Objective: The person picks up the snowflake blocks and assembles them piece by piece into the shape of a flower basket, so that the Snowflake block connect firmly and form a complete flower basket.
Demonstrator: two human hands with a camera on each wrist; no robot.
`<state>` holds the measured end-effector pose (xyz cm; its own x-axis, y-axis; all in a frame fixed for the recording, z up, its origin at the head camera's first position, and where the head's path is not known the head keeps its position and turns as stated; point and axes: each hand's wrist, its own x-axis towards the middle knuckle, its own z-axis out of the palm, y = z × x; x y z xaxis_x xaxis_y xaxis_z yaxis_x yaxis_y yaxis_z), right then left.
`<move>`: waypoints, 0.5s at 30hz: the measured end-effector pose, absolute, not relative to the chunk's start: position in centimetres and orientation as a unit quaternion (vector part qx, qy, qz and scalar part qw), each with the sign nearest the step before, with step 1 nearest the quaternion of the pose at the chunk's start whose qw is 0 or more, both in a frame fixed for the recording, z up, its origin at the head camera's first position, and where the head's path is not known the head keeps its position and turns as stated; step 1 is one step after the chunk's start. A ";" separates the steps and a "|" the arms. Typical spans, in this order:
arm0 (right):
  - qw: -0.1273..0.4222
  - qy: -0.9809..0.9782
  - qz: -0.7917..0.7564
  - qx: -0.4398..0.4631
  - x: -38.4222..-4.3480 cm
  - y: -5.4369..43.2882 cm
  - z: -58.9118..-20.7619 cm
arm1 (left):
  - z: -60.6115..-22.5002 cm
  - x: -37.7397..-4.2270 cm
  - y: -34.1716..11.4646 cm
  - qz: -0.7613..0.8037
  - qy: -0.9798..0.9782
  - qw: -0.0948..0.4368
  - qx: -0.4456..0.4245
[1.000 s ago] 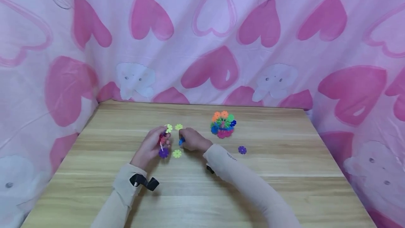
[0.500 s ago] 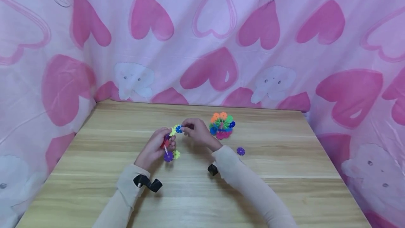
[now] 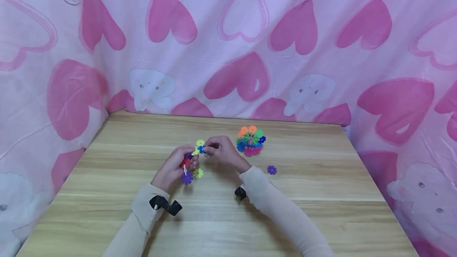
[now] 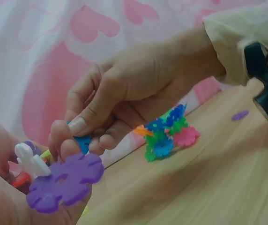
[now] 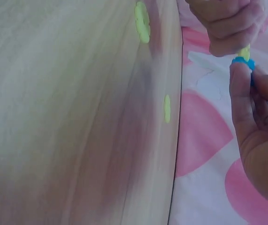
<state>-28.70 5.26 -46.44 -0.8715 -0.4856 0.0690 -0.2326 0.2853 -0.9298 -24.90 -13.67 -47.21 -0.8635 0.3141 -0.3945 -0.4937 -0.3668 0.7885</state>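
Observation:
My left hand (image 3: 174, 169) grips a small chain of plastic snowflake discs. In the left wrist view a large purple disc (image 4: 66, 183) and a white disc (image 4: 31, 161) jut from it, and a red disc (image 4: 21, 179) shows partly behind the fingers. A yellow disc (image 5: 245, 52) sticks out at the chain's far end. Between thumb and fingers, my right hand (image 3: 225, 153) pinches a blue disc (image 5: 244, 63), which meets that yellow disc edge to edge. Whether the two are slotted together I cannot tell.
Two loose yellow discs (image 3: 200, 142) (image 3: 198, 173) lie on the wooden table (image 3: 221, 225) near the hands. Farther right stand a multicoloured assembly of discs (image 3: 251, 141) and a lone purple disc (image 3: 272, 169). A pink heart-patterned cloth (image 3: 235, 78) hangs behind the table.
My right hand has moved up and brought the blue disc against the chain's yellow disc. The left hand has shifted slightly right, still gripping the chain.

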 end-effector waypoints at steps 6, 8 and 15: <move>0.131 0.780 -0.574 -0.210 -28.4 5.5 -46.6 | -47.1 -25.1 -13.4 0.817 0.503 0.269 -0.087; 0.132 0.788 -0.564 -0.209 -28.3 5.6 -46.8 | -47.4 -25.1 -13.4 0.814 0.504 0.275 -0.090; 0.128 0.847 -0.473 -0.208 -28.2 8.3 -46.2 | -48.0 -24.6 -13.7 0.821 0.487 0.291 -0.071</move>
<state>-28.22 8.31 -46.16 -0.8812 -0.4723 -0.0200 -0.2308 0.4666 -0.8538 -24.61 -13.66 -48.00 -0.8204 0.4092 -0.3993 -0.5466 -0.3566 0.7577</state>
